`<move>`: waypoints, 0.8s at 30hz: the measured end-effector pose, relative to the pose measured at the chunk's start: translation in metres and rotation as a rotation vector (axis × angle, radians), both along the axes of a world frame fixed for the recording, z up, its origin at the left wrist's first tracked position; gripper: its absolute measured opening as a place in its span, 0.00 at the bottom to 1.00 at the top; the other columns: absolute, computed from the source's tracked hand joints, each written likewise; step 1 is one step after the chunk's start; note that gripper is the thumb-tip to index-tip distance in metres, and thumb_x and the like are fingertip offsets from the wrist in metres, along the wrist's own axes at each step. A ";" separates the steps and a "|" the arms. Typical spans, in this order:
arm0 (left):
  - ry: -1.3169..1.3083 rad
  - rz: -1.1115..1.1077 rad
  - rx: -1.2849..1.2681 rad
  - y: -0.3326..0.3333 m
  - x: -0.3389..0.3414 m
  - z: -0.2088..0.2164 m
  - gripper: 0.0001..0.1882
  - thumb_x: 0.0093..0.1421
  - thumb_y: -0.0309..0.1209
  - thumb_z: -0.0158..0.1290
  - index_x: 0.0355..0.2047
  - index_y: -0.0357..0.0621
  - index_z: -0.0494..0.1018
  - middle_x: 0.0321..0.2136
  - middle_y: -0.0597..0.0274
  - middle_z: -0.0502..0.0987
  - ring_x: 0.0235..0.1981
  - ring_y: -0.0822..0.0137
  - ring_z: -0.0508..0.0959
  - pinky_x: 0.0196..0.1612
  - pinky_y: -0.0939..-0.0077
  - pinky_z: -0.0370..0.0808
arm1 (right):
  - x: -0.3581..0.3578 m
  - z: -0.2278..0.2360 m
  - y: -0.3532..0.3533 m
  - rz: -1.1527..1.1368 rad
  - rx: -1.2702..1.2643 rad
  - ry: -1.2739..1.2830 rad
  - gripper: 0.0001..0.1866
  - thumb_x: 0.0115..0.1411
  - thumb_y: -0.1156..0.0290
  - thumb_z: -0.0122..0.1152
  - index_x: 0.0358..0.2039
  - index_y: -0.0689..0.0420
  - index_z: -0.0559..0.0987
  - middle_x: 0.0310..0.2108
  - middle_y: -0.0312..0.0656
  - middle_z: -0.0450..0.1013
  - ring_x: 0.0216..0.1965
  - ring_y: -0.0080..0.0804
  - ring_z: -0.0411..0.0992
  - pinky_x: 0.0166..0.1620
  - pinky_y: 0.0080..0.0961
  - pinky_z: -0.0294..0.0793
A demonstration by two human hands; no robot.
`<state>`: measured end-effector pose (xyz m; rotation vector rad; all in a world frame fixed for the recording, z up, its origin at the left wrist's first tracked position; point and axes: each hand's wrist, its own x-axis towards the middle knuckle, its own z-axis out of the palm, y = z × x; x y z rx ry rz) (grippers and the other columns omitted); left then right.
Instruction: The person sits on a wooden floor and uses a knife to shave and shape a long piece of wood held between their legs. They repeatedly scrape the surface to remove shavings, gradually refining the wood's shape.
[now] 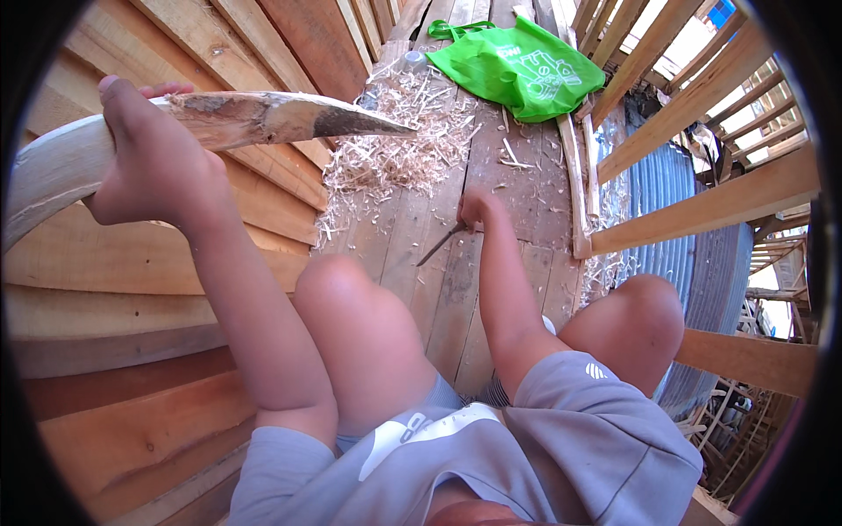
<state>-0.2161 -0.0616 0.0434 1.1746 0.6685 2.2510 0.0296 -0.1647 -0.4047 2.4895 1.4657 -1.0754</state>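
My left hand [158, 162], raised at the left, is wrapped round a long pale piece of wood [254, 118]. The wood looks curved, though the lens bends edges here. Its far end tapers to a point, with brown and dark patches on its side. Low over the floorboards, my right hand [476, 209] is closed round the handle of a thin dark-bladed knife [441, 244]. The blade points down and to the left, apart from the wood. Most of the knife's handle is hidden in the fingers.
A heap of wood shavings [399, 145] lies on the plank floor [452, 289], beside a green bag [517, 68]. Plank walling [88, 254] closes off the left. Wooden railing bars [702, 206] run along the right, with corrugated metal sheeting [658, 167] beyond. My bent knees flank my right arm.
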 end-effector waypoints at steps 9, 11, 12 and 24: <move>0.003 0.019 0.014 0.004 -0.002 -0.002 0.13 0.55 0.22 0.55 0.20 0.25 0.65 0.21 0.50 0.75 0.17 0.64 0.77 0.20 0.75 0.76 | 0.033 0.034 -0.012 -0.597 0.307 -0.128 0.10 0.41 0.74 0.73 0.28 0.52 0.86 0.32 0.42 0.82 0.34 0.36 0.80 0.38 0.33 0.78; 0.006 0.023 -0.005 0.003 -0.002 -0.002 0.13 0.55 0.22 0.55 0.20 0.25 0.65 0.20 0.50 0.75 0.17 0.64 0.77 0.20 0.75 0.76 | 0.029 0.052 -0.007 -0.379 0.159 0.047 0.11 0.41 0.74 0.73 0.28 0.51 0.86 0.32 0.41 0.82 0.33 0.35 0.79 0.38 0.34 0.77; 0.004 0.012 -0.016 0.001 0.001 -0.001 0.13 0.55 0.22 0.55 0.19 0.26 0.65 0.20 0.50 0.75 0.17 0.64 0.77 0.20 0.75 0.76 | 0.027 0.044 -0.008 -0.118 0.024 0.031 0.12 0.41 0.75 0.74 0.29 0.51 0.86 0.32 0.40 0.82 0.33 0.35 0.79 0.37 0.34 0.77; 0.023 -0.054 -0.005 0.007 -0.005 -0.004 0.16 0.52 0.20 0.56 0.30 0.22 0.59 0.24 0.47 0.74 0.19 0.59 0.79 0.22 0.70 0.81 | -0.020 0.036 0.005 -0.357 0.274 0.155 0.05 0.51 0.71 0.67 0.30 0.51 0.86 0.36 0.46 0.82 0.42 0.42 0.80 0.43 0.37 0.78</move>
